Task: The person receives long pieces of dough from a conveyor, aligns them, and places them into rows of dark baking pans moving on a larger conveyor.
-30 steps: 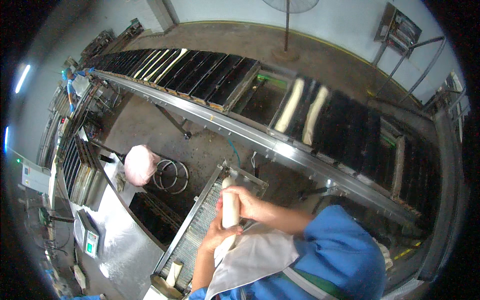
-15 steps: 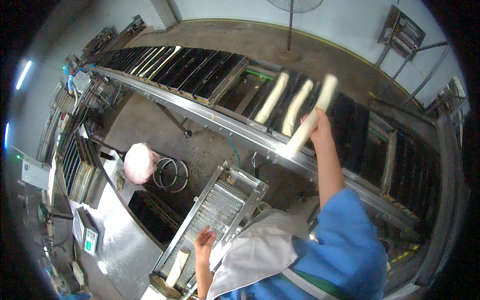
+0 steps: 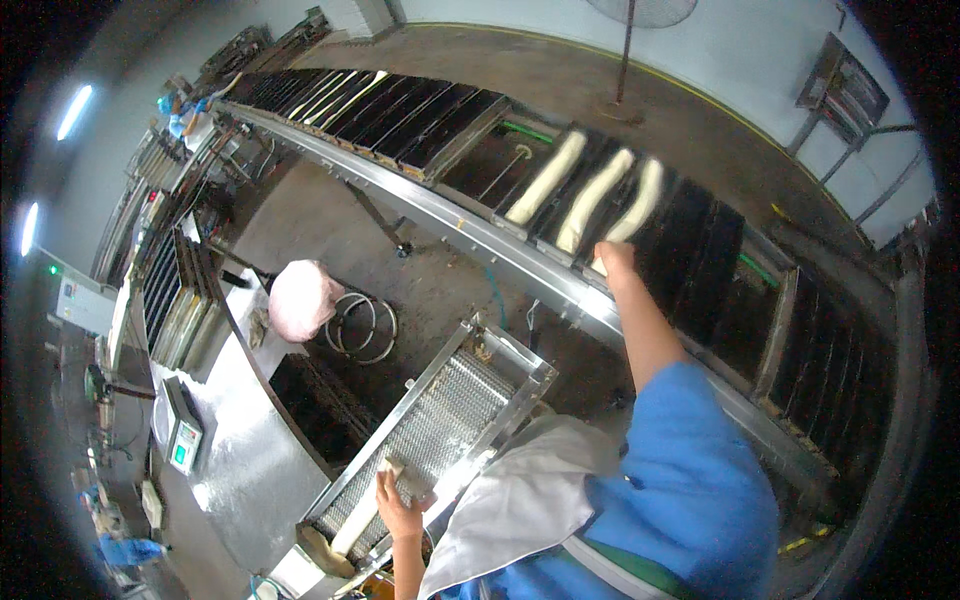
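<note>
My right hand (image 3: pixel 617 262) is closed round the near end of a pale dough log (image 3: pixel 640 200), which lies in a black baking pan (image 3: pixel 672 235) on the conveyor line. Two more dough logs, a straight one (image 3: pixel 548 180) and a curved one (image 3: pixel 592 203), rest in pans just left of it. On the small metal mesh conveyor (image 3: pixel 447 400) in front of me lies another dough roll (image 3: pixel 357 524). My left hand (image 3: pixel 400 508) is at its upper end, fingers stretched out along its side; whether they touch it I cannot tell.
More black pans (image 3: pixel 420 120) run along the conveyor rail (image 3: pixel 400 205) to the far left, some holding thin dough strips. A steel table (image 3: pixel 235 420) with a digital scale (image 3: pixel 183 440) stands at left, near a pink-covered round thing (image 3: pixel 303 300). A co-worker in blue (image 3: pixel 180 118) is far left.
My right hand has lowered the dough log from above the line into a pan beside the other two. The dough roll on the mesh has moved up, and my left hand is now beside it.
</note>
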Available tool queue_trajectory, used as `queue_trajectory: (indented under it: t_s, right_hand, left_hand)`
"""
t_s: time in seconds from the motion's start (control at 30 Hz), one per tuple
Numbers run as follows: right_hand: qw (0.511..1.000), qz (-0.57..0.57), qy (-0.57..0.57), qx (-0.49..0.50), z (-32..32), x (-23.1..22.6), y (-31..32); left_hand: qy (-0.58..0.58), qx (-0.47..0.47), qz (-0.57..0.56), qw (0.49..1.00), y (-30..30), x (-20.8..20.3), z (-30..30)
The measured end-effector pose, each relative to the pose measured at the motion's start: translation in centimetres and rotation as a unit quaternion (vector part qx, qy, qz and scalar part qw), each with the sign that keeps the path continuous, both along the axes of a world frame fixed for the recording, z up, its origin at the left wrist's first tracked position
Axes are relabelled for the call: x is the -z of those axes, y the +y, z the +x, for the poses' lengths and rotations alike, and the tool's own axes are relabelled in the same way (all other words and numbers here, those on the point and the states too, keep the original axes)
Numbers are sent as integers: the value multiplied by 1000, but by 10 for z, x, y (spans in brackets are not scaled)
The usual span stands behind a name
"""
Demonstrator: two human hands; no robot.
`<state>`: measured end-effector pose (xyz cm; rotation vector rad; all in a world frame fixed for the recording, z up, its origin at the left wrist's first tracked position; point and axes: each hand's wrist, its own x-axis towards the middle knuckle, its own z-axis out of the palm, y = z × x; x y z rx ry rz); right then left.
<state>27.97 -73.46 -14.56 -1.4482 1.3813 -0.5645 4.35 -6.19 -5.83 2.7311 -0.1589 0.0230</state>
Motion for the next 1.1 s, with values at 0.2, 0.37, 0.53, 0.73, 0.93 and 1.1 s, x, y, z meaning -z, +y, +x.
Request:
queue_trajectory:
  t_s: [0.2,0.37,0.53,0.73,0.93,1.1]
  right_hand:
    - [991,71,109,-24,10,-5,9]
    - [992,54,84,-74,-25,-16,0]
    - [989,-34,86,-114,-87,-45,0]
    - [915,-360,74,-166,-118,-66,57]
    - [896,-190,-164,-367,-165,-32,213]
    - [556,544,12,-628,-176,-61,320]
  left_hand:
    - [74,-71,201,974,26,16,-6]
    - [48,-138,147,978,70,38,-6]
    - [79,-197,175,961,85,31,-17]
    - [93,-180,164,965,83,50,-19]
    - [295,-266,-292,870,17,24,-8]
    - [389,-135,-405,816,-96,-75,24]
